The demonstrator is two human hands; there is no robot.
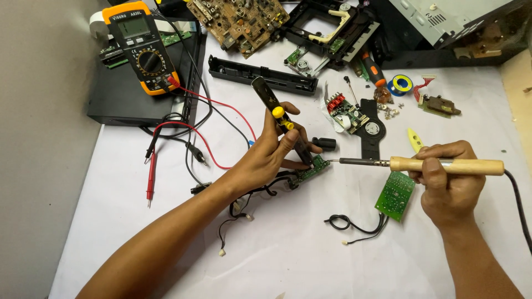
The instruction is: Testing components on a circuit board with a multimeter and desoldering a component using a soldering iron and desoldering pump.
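Note:
My left hand [271, 152] grips a black desoldering pump [271, 102] with a yellow button, tilted so its tip rests on a small green circuit board [313, 168] with black wires. My right hand [449, 185] holds a soldering iron [421, 164] by its wooden handle. The iron lies level, and its metal tip touches the right edge of that small board. A second green circuit board [395, 195] with black leads lies just below the iron, by my right hand.
A yellow multimeter [141, 47] with red and black probes sits on a black box at the far left. At the back lie a brown circuit board [238, 22], black plastic frames, a solder spool [400, 84], a screwdriver and small parts on the white cloth [305, 254].

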